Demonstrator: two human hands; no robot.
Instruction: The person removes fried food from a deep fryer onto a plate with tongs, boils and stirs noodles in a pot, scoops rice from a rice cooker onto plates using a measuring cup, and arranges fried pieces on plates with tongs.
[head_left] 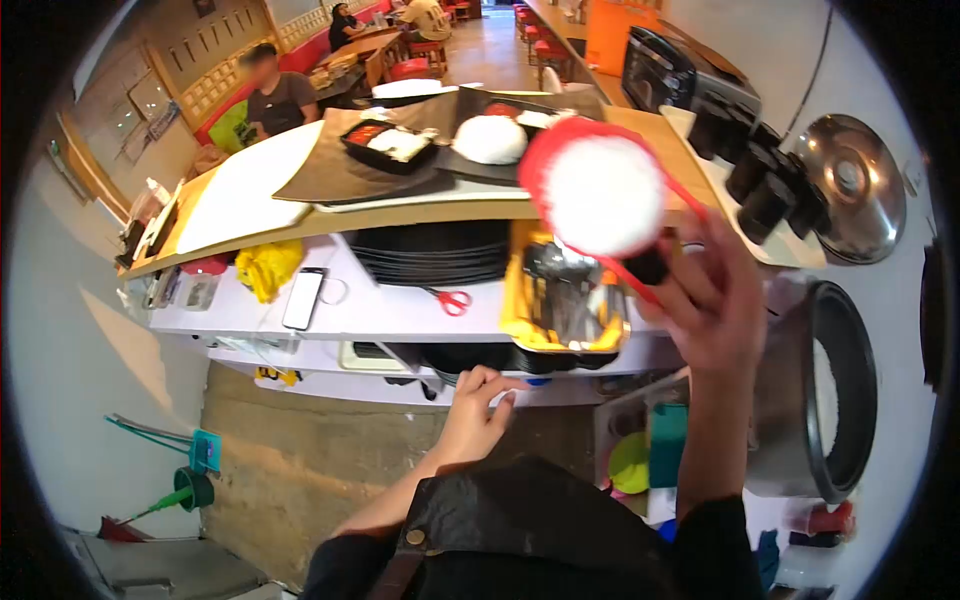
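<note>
Apron's right under you; your right hand's got the red bowl of what looks like rice pinched up by the counter, so keep it level. Left hand looks empty, half-curled.

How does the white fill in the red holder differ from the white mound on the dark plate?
The white fill is held up in the red holder by the right hand; the white mound sits on the dark plate. The fill appears larger in view than the mound. Both look white and rounded.
</note>
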